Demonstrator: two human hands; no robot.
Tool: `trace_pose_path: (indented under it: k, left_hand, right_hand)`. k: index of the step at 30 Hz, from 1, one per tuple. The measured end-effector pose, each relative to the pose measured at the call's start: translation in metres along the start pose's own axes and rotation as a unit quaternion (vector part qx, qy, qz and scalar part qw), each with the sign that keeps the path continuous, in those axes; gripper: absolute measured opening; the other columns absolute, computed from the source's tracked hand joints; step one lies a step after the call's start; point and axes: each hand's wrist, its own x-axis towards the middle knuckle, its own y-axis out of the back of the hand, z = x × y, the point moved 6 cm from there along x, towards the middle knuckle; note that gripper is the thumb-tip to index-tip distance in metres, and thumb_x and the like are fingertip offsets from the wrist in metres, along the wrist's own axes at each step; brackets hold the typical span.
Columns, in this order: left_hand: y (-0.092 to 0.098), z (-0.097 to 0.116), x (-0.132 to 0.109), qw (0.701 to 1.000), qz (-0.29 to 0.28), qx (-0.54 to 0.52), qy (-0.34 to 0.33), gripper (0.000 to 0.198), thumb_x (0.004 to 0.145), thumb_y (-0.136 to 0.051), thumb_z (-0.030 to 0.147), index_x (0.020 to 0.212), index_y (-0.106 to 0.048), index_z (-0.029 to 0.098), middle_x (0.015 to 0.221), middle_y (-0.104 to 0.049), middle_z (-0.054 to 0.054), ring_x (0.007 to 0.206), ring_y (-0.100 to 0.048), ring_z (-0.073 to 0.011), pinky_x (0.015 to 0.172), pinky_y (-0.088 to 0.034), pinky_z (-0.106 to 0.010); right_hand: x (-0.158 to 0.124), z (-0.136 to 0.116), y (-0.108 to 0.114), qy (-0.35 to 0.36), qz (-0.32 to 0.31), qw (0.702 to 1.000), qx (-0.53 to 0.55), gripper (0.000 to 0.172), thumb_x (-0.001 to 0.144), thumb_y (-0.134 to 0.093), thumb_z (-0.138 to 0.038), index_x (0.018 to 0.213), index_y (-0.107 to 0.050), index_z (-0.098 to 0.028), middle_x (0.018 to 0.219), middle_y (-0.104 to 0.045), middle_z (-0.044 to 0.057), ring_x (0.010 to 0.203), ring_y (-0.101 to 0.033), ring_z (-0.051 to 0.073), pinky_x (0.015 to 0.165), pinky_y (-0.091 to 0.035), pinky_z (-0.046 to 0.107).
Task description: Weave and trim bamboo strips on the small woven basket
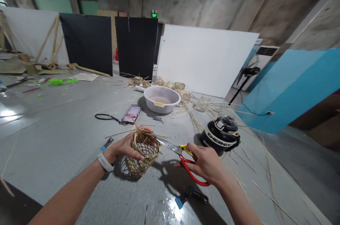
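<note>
My left hand (129, 148), with a white band on its wrist, grips a small woven bamboo basket (143, 157) by its rim; the thumb lies on the near side and some fingers are hidden behind. The basket tilts with its mouth toward the camera, and loose strip ends stick out around the rim. My right hand (205, 161) is closed around the handles of scissors (175, 148), one handle red and one yellow. The scissor tips reach the basket's right rim beside a protruding strip; whether they touch it I cannot tell.
A pale basin (162, 102) of water stands beyond the basket, with woven pieces (183, 96) behind it. At the right sits a black jug (220, 136). A phone-like card (131, 113) with a strap, a dark clip tool (196, 195) and scattered bamboo strips (271, 179) lie around.
</note>
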Motion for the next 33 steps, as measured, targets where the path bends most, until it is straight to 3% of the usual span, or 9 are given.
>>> trace_pose_path:
  k: [8, 14, 20, 27, 33]
  left_hand:
    - [0.0, -0.001, 0.001, 1.0, 0.002, -0.002, 0.016, 0.084, 0.05, -0.09, 0.031, 0.123, -0.051, 0.017, 0.109, -0.064, -0.009, 0.102, -0.061, -0.0285, 0.092, -0.047, -0.041]
    - [0.003, -0.003, -0.001, 0.997, 0.043, -0.058, 0.025, 0.087, 0.049, -0.091, 0.029, 0.125, -0.05, 0.019, 0.113, -0.064, -0.009, 0.106, -0.061, -0.0286, 0.094, -0.046, -0.041]
    - [0.007, 0.0, -0.002, 0.996, 0.074, -0.054, -0.001, 0.091, 0.048, -0.092, 0.03, 0.129, -0.051, 0.019, 0.117, -0.064, -0.012, 0.112, -0.06, -0.0317, 0.099, -0.044, -0.044]
    - [-0.001, -0.002, 0.0, 0.998, 0.029, -0.058, 0.004, 0.089, 0.05, -0.092, 0.026, 0.129, -0.05, 0.021, 0.114, -0.065, -0.009, 0.107, -0.061, -0.028, 0.096, -0.045, -0.04]
    - [-0.005, -0.004, 0.001, 0.998, 0.022, -0.058, 0.006, 0.09, 0.05, -0.092, 0.029, 0.129, -0.05, 0.019, 0.115, -0.064, -0.011, 0.108, -0.061, -0.0308, 0.096, -0.046, -0.044]
  right_hand:
    - [-0.004, -0.004, -0.009, 0.037, -0.005, 0.997, -0.067, 0.033, 0.094, -0.049, -0.049, 0.081, -0.056, -0.019, 0.056, -0.065, 0.005, 0.048, -0.059, 0.019, 0.051, -0.019, 0.029]
    - [-0.002, 0.001, -0.003, 0.0, -0.028, 0.999, -0.019, 0.031, 0.091, -0.05, -0.051, 0.085, -0.05, -0.021, 0.065, -0.066, 0.006, 0.057, -0.061, 0.021, 0.054, -0.026, 0.028]
    - [-0.003, 0.014, -0.002, -0.056, -0.074, 0.995, 0.036, 0.034, 0.086, -0.053, -0.055, 0.084, -0.043, -0.023, 0.064, -0.06, 0.001, 0.056, -0.053, 0.019, 0.055, -0.029, 0.027]
    - [-0.001, 0.015, -0.005, -0.066, -0.088, 0.992, 0.062, 0.034, 0.085, -0.053, -0.056, 0.083, -0.041, -0.024, 0.064, -0.055, -0.001, 0.056, -0.048, 0.017, 0.054, -0.028, 0.026]
    - [0.0, 0.011, -0.007, -0.056, -0.081, 0.993, 0.058, 0.035, 0.086, -0.052, -0.056, 0.086, -0.043, -0.023, 0.066, -0.058, 0.001, 0.058, -0.052, 0.019, 0.055, -0.03, 0.027]
